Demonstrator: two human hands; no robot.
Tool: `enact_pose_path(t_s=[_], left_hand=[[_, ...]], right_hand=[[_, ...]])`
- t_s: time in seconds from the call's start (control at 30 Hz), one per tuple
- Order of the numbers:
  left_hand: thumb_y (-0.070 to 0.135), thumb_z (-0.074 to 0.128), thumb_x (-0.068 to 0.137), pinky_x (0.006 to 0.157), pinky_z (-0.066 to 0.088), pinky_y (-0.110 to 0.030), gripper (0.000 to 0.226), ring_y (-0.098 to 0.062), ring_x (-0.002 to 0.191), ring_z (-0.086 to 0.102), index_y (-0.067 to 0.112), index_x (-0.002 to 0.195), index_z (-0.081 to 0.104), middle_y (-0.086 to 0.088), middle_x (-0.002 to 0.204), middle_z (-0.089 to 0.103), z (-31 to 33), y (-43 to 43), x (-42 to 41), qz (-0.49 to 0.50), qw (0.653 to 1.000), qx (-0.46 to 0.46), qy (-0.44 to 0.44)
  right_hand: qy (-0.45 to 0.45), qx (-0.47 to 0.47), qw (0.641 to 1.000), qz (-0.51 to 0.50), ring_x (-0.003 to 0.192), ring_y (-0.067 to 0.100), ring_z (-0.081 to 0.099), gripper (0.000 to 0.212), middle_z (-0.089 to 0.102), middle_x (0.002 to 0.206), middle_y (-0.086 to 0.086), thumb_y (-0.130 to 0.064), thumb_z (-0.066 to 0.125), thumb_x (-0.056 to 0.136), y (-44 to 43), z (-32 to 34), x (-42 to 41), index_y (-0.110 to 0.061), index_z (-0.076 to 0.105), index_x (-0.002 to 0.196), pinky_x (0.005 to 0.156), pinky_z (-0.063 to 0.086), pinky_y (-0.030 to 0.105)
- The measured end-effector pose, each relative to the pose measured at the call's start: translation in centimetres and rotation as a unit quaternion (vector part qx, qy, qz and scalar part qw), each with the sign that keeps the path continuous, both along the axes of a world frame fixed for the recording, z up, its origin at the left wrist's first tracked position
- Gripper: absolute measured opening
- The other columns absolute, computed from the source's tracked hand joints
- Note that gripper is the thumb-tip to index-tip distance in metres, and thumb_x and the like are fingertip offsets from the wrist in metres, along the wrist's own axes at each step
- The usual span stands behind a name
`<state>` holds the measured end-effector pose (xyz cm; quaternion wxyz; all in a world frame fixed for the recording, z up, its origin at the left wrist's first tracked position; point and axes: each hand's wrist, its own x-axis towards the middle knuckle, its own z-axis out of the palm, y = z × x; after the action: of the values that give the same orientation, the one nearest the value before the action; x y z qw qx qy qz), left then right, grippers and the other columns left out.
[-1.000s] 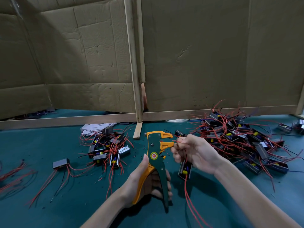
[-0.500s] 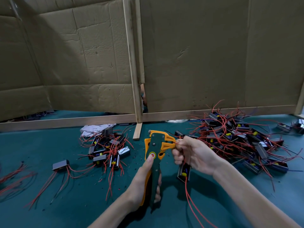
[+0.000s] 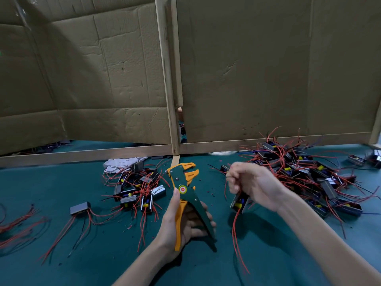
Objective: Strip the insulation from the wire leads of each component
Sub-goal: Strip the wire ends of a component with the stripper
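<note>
And the right hand [image 3: 253, 182] is off the tool! Half a second ago it was pressed right up against the orange jaws of the wire stripper [image 3: 183, 182]; now it sits well clear to the right, motion-blurred. The stripper handles were squeezed together a moment back; now they stand spread, orange one to the left, green one to the right. The left hand [image 3: 181, 219] has them both in its grip, fingers curled round the handles, thumb laid up the body to just below the red-and-yellow dial. The jaws stand parted and point up and to the right, with nothing between them.

Over to the right-hand grip: fingers are curled tight, and a component [image 3: 239, 201] hangs under the palm, tilted, a small dark box with yellow and blue parts showing. Its red leads [image 3: 235, 234] trail down towards the teal worktop [image 3: 61, 182]. Whether the fingertips also pinch a lead, the blur hides.

Behind the right hand lies a big heap of components [image 3: 309, 168] tangled in red wire. Left of the stripper is a smaller pile [image 3: 136, 186], with one lone component [image 3: 80, 207] further left, its wires fanned out. A cardboard screen [image 3: 247, 69] on a wooden frame [image 3: 167, 79] closes off the back.
</note>
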<state>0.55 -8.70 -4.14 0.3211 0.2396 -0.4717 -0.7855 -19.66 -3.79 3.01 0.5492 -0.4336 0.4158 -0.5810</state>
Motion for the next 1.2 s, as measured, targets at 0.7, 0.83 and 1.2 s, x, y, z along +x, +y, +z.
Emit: enact_pose_path(t_s=[0.7, 0.83, 1.2], left_hand=[[0.066, 0.048, 0.08, 0.077, 0.053, -0.049, 0.067, -0.036, 0.078, 0.064, 0.002, 0.087, 0.069, -0.023, 0.084, 0.062, -0.6, -0.2, 0.1, 0.042, 0.998, 0.006, 0.051], [0.069, 0.052, 0.072, 0.078, 0.054, -0.048, 0.07, -0.038, 0.079, 0.066, 0.003, 0.086, 0.071, -0.023, 0.084, 0.064, -0.6, -0.5, 0.1, 0.041, 0.999, -0.01, 0.033], [0.067, 0.049, 0.074, 0.074, 0.054, -0.046, 0.069, -0.039, 0.078, 0.065, 0.002, 0.086, 0.07, -0.023, 0.084, 0.064, -0.7, -0.8, 0.0, 0.037, 0.999, 0.002, 0.033]], right_hand=[[0.56, -0.054, 0.827, -0.001, 0.089, 0.012, 0.059, 0.021, 0.068, 0.096, 0.003, 0.002, 0.056, 0.092, -8.5, -0.3, 3.3, 0.001, 0.069, 0.108, 0.081, 0.045, 0.021], [0.512, 0.001, 0.856, 0.072, 0.114, 0.033, 0.052, 0.032, 0.052, 0.124, 0.039, 0.003, 0.052, 0.093, -10.2, -3.5, 7.4, 0.028, 0.051, 0.113, 0.098, 0.041, 0.043], [0.424, -0.058, 0.903, 0.041, 0.098, 0.026, 0.05, 0.023, 0.047, 0.116, 0.034, 0.028, 0.04, 0.086, -9.7, -2.7, 8.6, 0.021, 0.05, 0.105, 0.073, 0.041, 0.001]])
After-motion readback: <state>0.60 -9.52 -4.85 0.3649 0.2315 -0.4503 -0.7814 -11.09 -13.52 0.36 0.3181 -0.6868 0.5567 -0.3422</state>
